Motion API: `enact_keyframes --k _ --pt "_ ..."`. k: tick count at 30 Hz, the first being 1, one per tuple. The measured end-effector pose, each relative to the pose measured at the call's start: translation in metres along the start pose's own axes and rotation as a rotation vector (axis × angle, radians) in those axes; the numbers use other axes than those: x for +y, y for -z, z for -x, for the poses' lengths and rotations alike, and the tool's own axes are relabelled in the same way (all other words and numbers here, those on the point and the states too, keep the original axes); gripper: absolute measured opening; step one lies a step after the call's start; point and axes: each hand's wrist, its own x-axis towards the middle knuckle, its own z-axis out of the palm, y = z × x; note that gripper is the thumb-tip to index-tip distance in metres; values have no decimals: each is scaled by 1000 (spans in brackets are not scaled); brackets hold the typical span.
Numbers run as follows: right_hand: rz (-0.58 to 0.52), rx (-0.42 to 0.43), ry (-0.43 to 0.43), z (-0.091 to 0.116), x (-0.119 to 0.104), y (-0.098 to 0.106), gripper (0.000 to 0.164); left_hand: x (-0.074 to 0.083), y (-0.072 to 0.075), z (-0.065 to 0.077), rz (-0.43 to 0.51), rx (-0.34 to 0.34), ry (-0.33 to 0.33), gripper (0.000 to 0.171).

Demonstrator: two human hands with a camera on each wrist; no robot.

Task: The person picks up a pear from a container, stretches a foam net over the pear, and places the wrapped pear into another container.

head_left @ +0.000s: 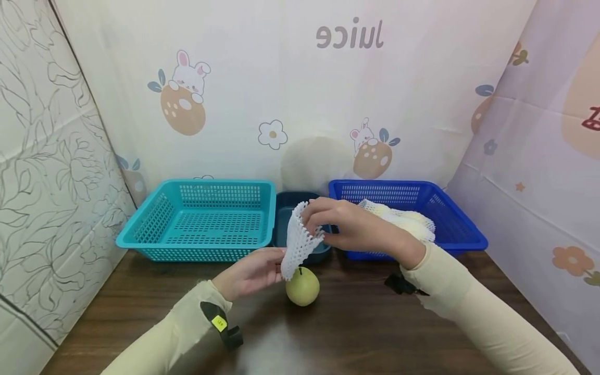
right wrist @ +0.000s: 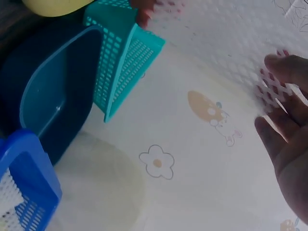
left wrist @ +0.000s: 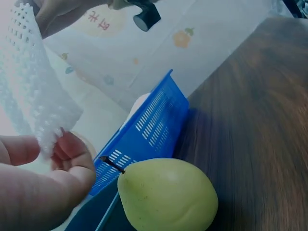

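Note:
A white foam fruit net (head_left: 302, 242) hangs between my two hands, above the table. My left hand (head_left: 255, 272) pinches its lower end between thumb and fingers, as the left wrist view also shows. My right hand (head_left: 344, 221) holds the rim of its wider upper end, with some fingers inside the mouth; in the right wrist view the mesh (right wrist: 272, 89) lies between thumb and fingers. A yellow-green pear (head_left: 302, 287) stands on the table just below the net, stem up. Neither hand grips the pear (left wrist: 168, 195).
A turquoise basket (head_left: 197, 239) stands at the back left. Behind the net is a dark teal bin (right wrist: 62, 86), partly hidden. The blue basket (head_left: 461, 229) at the back right holds several net-wrapped fruits (head_left: 412, 221). The brown wooden tabletop (head_left: 356, 333) extends in front.

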Motion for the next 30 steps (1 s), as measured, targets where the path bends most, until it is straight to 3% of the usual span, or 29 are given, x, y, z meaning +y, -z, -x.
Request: enact_keyframes --k 3,5,8,10,14,19,21,25,30 --pt "0 168 1 1 0 -6 47 1 -1 0 85 -40 -35 42" --pt "-39 307 -54 4 1 -13 53 2 -3 0 132 -62 -56 43" --pt "-188 463 -224 13 5 -27 49 4 -6 -1 176 -97 -87 45" --pt "-340 508 -384 19 7 -40 42 6 -8 -2 205 -107 -100 45" --pt "-666 415 -666 26 11 -65 38 7 -13 -6 205 -144 -111 45" --pt "-1097 262 -824 28 7 -83 46 2 -16 -11 115 -144 -128 44" --pt "-1189 258 -863 28 7 -85 49 0 -16 -12 69 -117 -144 44" --pt "-1225 269 -906 28 9 -85 41 -4 -15 -13 21 -44 -170 43" --pt "-1261 297 -945 28 11 -85 25 -6 -14 -14 -34 -26 -194 41"
